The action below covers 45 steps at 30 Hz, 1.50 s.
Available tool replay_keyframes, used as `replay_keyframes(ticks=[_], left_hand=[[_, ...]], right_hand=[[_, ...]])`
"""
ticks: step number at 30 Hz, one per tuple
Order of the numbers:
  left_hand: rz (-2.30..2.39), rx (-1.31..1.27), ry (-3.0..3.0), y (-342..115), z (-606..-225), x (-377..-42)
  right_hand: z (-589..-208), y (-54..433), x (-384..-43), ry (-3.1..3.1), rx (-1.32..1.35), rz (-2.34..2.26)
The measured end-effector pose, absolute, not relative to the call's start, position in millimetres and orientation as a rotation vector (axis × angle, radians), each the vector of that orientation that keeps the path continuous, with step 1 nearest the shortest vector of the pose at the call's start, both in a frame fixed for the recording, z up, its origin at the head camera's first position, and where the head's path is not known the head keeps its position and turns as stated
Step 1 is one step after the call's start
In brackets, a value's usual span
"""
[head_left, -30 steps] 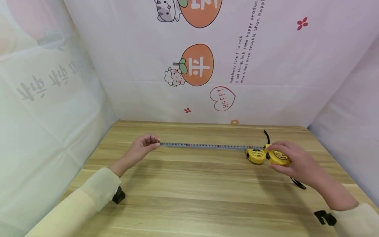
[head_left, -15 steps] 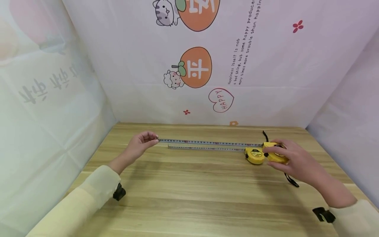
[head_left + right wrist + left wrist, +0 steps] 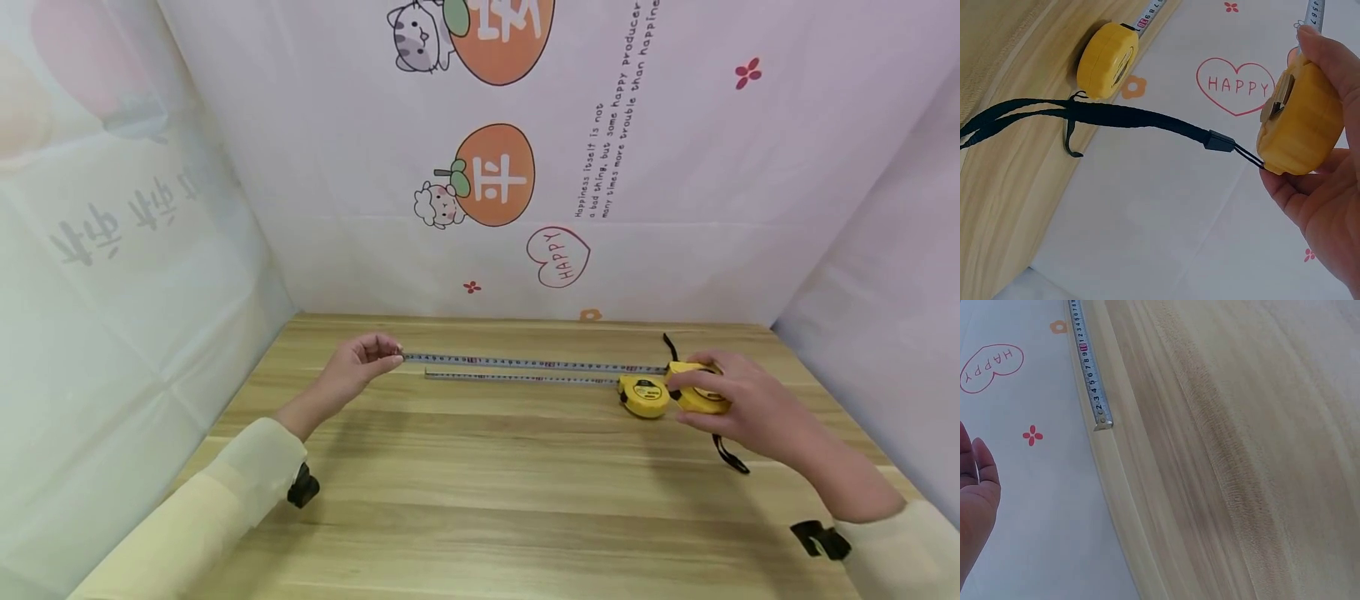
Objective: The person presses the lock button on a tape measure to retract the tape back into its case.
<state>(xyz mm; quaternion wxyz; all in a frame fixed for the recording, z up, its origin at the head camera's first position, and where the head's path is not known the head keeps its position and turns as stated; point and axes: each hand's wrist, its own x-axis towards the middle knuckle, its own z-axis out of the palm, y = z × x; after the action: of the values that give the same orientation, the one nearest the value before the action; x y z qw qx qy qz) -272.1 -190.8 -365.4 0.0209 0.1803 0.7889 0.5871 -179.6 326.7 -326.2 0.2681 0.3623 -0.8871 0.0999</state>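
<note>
A yellow tape measure (image 3: 699,404) is gripped in my right hand (image 3: 742,396), raised above the table, thumb and fingers on its case. From it a blade (image 3: 510,362) stretches taut to my left hand (image 3: 363,360), where thumb and fingers pinch its end. A second yellow tape measure (image 3: 643,397) stands on the table, with its own blade (image 3: 517,378) drawn out leftward, shorter and nearly parallel. Its metal hook (image 3: 1104,425) shows in the left wrist view. In the right wrist view a black strap (image 3: 1141,119) hangs from the held case.
The wooden table (image 3: 480,500) meets a white printed cloth backdrop (image 3: 675,267) at the back. More cloth hangs at the left (image 3: 135,333) and right (image 3: 900,333). The second tape's small strap (image 3: 670,343) lies behind it.
The held blade and the resting one, which overlapped in the head view, now appear apart. Both hands have shifted slightly left, and the strap hangs further left. The head view has tilted a little.
</note>
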Motion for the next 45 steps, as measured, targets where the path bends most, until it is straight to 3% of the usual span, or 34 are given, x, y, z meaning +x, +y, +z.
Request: replay_keyframes(ticks=[25, 45], left_hand=[[1.785, 0.593, 2.442, -194, -376, -271], [1.776, 0.598, 2.426, -192, -376, -271]], right_hand=[[-336, 323, -175, -2.426, 1.024, 0.237], [-334, 328, -176, -2.615, 0.737, 0.394]])
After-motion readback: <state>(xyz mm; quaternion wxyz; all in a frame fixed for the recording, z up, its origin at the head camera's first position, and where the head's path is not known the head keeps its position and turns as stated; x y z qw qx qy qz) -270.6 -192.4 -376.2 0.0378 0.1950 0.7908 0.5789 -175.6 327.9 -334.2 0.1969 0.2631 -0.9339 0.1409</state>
